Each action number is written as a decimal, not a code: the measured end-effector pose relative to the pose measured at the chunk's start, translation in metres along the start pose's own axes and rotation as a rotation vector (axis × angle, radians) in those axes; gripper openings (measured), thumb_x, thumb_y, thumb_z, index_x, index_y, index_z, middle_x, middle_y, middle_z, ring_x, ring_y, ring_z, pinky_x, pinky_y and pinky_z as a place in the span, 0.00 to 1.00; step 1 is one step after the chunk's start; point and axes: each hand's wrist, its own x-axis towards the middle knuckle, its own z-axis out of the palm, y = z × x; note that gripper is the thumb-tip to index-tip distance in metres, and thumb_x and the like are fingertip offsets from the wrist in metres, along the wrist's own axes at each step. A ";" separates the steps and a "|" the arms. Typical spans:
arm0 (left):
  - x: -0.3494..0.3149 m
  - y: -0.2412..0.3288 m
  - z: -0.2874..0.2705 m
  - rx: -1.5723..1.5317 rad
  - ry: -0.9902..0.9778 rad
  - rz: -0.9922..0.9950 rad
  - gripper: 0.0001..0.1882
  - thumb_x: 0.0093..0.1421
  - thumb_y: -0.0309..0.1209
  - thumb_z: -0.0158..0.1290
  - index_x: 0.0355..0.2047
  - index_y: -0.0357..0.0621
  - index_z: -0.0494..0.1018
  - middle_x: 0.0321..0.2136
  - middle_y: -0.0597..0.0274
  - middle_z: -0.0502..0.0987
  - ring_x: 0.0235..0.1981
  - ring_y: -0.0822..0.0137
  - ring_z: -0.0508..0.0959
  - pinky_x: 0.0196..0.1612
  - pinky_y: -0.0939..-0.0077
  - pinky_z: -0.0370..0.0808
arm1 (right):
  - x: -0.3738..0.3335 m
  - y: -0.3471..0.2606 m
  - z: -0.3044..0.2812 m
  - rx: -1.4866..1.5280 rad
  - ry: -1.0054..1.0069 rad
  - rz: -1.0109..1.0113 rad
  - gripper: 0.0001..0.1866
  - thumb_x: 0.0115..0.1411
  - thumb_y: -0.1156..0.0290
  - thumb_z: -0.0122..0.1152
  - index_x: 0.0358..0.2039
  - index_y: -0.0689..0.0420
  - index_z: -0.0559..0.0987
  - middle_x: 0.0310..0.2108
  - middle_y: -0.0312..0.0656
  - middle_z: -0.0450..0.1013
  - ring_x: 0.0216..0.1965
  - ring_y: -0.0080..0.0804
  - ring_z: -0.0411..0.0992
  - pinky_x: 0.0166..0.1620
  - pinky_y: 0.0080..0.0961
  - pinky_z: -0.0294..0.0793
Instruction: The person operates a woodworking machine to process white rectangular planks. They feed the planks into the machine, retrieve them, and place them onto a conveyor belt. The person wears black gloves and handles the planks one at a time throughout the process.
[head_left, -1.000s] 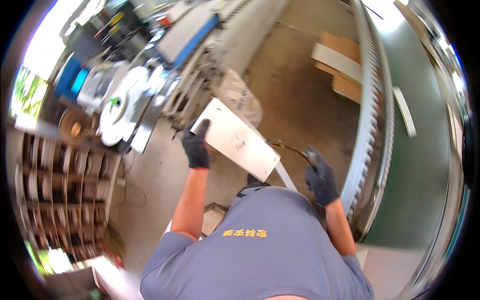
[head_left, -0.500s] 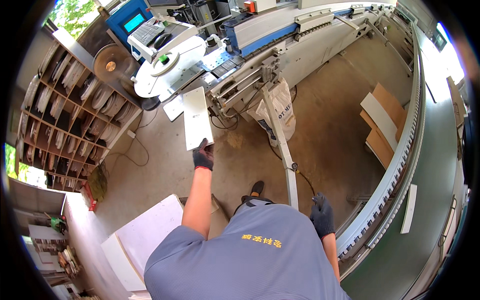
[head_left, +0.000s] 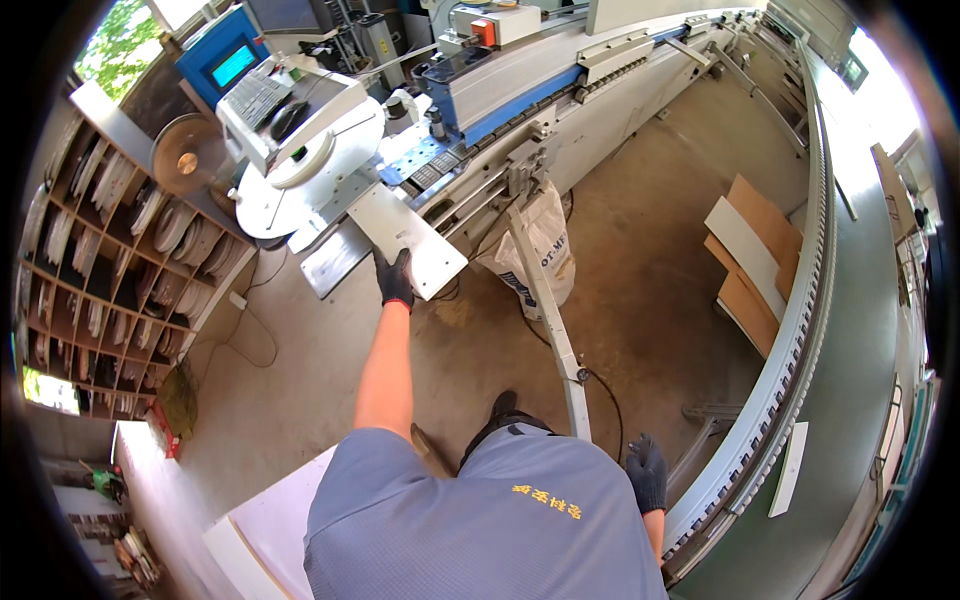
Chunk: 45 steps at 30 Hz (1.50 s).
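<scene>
My left hand point(head_left: 393, 277), in a black glove with a red cuff, grips the near edge of a white rectangular panel point(head_left: 412, 238). Small holes show near the panel's ends. It lies aslant at the front end of a long edge-banding machine point(head_left: 510, 110), partly over a metal plate point(head_left: 338, 262). Whether the panel rests on the machine or is held just above it, I cannot tell. Down at my right side hangs my right hand point(head_left: 646, 472), also black-gloved, its fingers loosely apart with nothing visible in them. It is near the curved-looking conveyor rail point(head_left: 745, 455).
A metal support arm point(head_left: 550, 325) juts out from the machine towards me, beside a white sack point(head_left: 545, 250). Board offcuts point(head_left: 750, 255) lean at the right. A white strip point(head_left: 789, 468) lies on the green conveyor belt point(head_left: 830, 420). Shelves of edging rolls point(head_left: 120, 250) stand left.
My left hand has moved forward along the panel's side. The panel has turned from pointing towards me to lying aslant, closer to the machine. My right hand has dropped slightly lower.
</scene>
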 end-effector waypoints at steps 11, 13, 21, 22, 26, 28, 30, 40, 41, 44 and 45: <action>0.031 -0.050 0.161 0.004 0.061 -0.039 0.49 0.53 0.10 0.52 0.72 0.45 0.44 0.64 0.52 0.62 0.58 0.60 0.68 0.60 0.70 0.65 | -0.012 -0.018 0.019 -0.115 0.187 0.110 0.23 0.60 0.65 0.57 0.53 0.65 0.73 0.41 0.57 0.77 0.45 0.48 0.77 0.47 0.37 0.74; 0.056 -0.077 0.163 0.016 0.062 -0.032 0.47 0.54 0.15 0.57 0.70 0.47 0.48 0.59 0.51 0.67 0.52 0.56 0.73 0.54 0.59 0.74 | -0.021 -0.010 0.019 -0.076 0.194 0.156 0.24 0.60 0.65 0.56 0.54 0.66 0.73 0.43 0.57 0.77 0.45 0.46 0.77 0.48 0.35 0.74; 0.157 -0.124 0.208 0.174 -0.341 -0.391 0.39 0.60 0.41 0.57 0.68 0.59 0.52 0.57 0.51 0.68 0.48 0.50 0.75 0.45 0.47 0.78 | -0.075 0.073 -0.062 -0.048 0.612 0.438 0.22 0.61 0.56 0.55 0.43 0.65 0.77 0.39 0.65 0.74 0.42 0.62 0.74 0.45 0.50 0.71; 0.159 -0.124 0.218 0.241 -0.350 -0.432 0.39 0.60 0.43 0.56 0.68 0.60 0.52 0.57 0.51 0.68 0.48 0.49 0.75 0.45 0.47 0.78 | -0.087 0.091 -0.074 -0.058 0.796 0.492 0.21 0.60 0.57 0.55 0.41 0.63 0.77 0.36 0.64 0.74 0.40 0.60 0.74 0.43 0.50 0.71; 0.119 -0.121 0.242 0.524 -0.308 -0.509 0.38 0.61 0.51 0.54 0.68 0.65 0.53 0.57 0.50 0.67 0.47 0.49 0.75 0.45 0.47 0.77 | -0.163 0.171 -0.128 0.122 1.008 0.730 0.14 0.57 0.62 0.57 0.38 0.60 0.75 0.37 0.59 0.75 0.41 0.58 0.74 0.46 0.45 0.73; 0.079 -0.130 0.234 0.619 -0.286 -0.560 0.37 0.61 0.55 0.53 0.68 0.68 0.53 0.58 0.49 0.67 0.47 0.48 0.75 0.44 0.47 0.76 | -0.199 0.212 -0.143 -0.196 1.115 0.654 0.14 0.55 0.67 0.60 0.40 0.58 0.74 0.44 0.57 0.73 0.42 0.58 0.74 0.47 0.44 0.74; 0.070 -0.136 0.197 0.795 -0.310 -0.615 0.33 0.65 0.54 0.48 0.67 0.62 0.57 0.55 0.54 0.70 0.44 0.54 0.76 0.42 0.53 0.76 | -0.190 0.264 -0.165 -0.347 1.051 0.593 0.17 0.52 0.70 0.61 0.43 0.57 0.73 0.51 0.57 0.69 0.44 0.58 0.73 0.49 0.44 0.74; -0.277 -0.100 0.115 1.548 -1.596 -0.551 0.38 0.60 0.46 0.56 0.65 0.40 0.60 0.46 0.45 0.78 0.36 0.57 0.81 0.39 0.61 0.76 | -0.168 0.470 -0.230 -0.400 0.292 0.682 0.40 0.45 0.53 0.70 0.58 0.59 0.72 0.57 0.52 0.70 0.59 0.47 0.68 0.74 0.37 0.33; -0.286 -0.085 0.112 1.499 -1.575 -0.610 0.39 0.60 0.47 0.56 0.65 0.40 0.59 0.47 0.45 0.78 0.36 0.58 0.81 0.40 0.63 0.76 | -0.169 0.474 -0.229 -0.287 0.291 0.733 0.42 0.43 0.53 0.73 0.57 0.58 0.71 0.53 0.53 0.73 0.52 0.50 0.74 0.72 0.38 0.48; -0.305 -0.091 0.106 1.368 -1.687 -0.660 0.41 0.60 0.46 0.57 0.66 0.37 0.56 0.46 0.45 0.78 0.34 0.61 0.81 0.38 0.68 0.77 | -0.201 0.522 -0.223 -0.156 0.428 0.870 0.54 0.32 0.53 0.81 0.60 0.55 0.65 0.53 0.56 0.71 0.50 0.49 0.74 0.56 0.40 0.73; -0.285 -0.095 0.078 1.380 -1.697 -0.602 0.41 0.60 0.44 0.57 0.67 0.35 0.54 0.44 0.47 0.78 0.33 0.64 0.81 0.34 0.71 0.77 | -0.186 0.506 -0.223 -0.188 0.384 0.816 0.54 0.30 0.54 0.82 0.58 0.56 0.66 0.53 0.56 0.71 0.49 0.49 0.74 0.55 0.40 0.73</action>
